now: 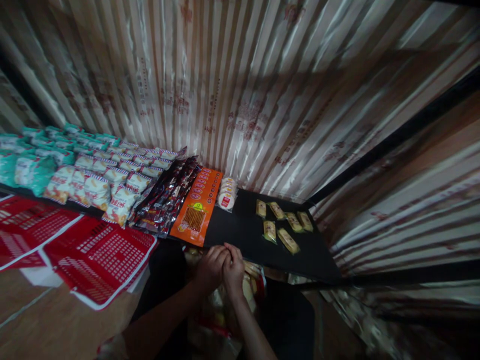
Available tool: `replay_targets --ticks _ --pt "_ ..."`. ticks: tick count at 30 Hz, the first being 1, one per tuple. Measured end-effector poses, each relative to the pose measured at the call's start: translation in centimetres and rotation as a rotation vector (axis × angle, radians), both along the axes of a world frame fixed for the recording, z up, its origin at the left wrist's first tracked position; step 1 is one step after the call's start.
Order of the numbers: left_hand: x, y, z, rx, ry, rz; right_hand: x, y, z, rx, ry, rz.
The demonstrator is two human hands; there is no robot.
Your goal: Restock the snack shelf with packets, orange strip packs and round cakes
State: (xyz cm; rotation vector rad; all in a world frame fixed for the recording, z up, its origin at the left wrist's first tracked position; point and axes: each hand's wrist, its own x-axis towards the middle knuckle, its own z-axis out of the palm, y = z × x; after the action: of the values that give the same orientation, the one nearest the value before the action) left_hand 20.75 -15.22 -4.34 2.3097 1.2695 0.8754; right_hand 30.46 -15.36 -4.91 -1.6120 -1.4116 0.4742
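Note:
My left hand (pixel 213 266) and my right hand (pixel 234 270) meet at the front edge of the black shelf (pixel 234 232). Both are closed, fingers curled and pressed against each other; whatever may be inside them is hidden. Below them, between my knees, is a bag (pixel 247 295) of pale wrapped snacks, partly covered by my forearms. Just beyond my hands lies an orange snack packet (pixel 197 207). Several small yellow wrapped snacks (pixel 288 241) are spread over the shelf's right part. A short row of round white packaged snacks (pixel 226 201) stands beside the orange packet.
Dark shiny packets (pixel 165 197), white snack bags (pixel 122 200) and teal bags (pixel 35 172) fill the shelf's left. Red plastic baskets (pixel 99 257) stand below on the left. Striped, printed sheeting (pixel 232 90) hangs behind, with a dark frame bar (pixel 393 135) slanting at right.

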Motion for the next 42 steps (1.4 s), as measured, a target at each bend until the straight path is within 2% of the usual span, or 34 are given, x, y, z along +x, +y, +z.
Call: replay_targets --ticks 4,6,8,11,13,15,18,23,27,31,35,42 --pt "-0.4 -3.4 -1.8 -0.146 0.123 -0.056 0.2 -3.8 -2.4 -0.077 -0.058 0.049" --pt "-0.2 -4.9 -3.5 -0.214 0.205 -0.054 0.5 -5.2 -3.9 -0.176 -0.115 0.047" --pt "0.2 -6.1 -5.5 -0.275 0.292 0.046 0.7 -6.3 -5.4 -0.245 -0.187 0.025" --pt "0.7 -7.3 -8.3 -0.343 0.375 0.043 1.1 -7.4 -7.1 -0.309 -0.283 0.013" --pt "0.9 -7.7 -9.3 -0.357 0.391 0.03 1.3 -8.0 -7.9 -0.346 -0.335 -0.027" --pt "0.9 -7.8 -9.5 -0.365 0.414 -0.001 1.5 -8.3 -8.2 -0.362 -0.376 -0.057" --pt "0.7 -7.7 -8.9 -0.359 0.44 -0.037 1.7 -8.6 -8.1 -0.339 -0.373 -0.038" --pt "1.2 -7.6 -8.4 -0.345 0.42 0.025 2.1 -8.5 -7.2 -0.35 -0.326 0.038" --pt "1.4 -7.5 -9.0 -0.353 0.432 0.051 2.3 -8.2 -6.9 -0.39 -0.192 -0.025" --pt "0.9 -7.8 -9.3 -0.355 0.422 0.02 2.5 -8.0 -6.4 -0.418 -0.097 -0.096" --pt "0.3 -8.1 -8.8 -0.355 0.407 -0.05 2.8 -7.9 -5.5 -0.402 -0.068 -0.122" --pt "0.2 -7.9 -8.0 -0.366 0.393 -0.033 3.0 -6.9 -3.9 -0.426 -0.002 -0.089"
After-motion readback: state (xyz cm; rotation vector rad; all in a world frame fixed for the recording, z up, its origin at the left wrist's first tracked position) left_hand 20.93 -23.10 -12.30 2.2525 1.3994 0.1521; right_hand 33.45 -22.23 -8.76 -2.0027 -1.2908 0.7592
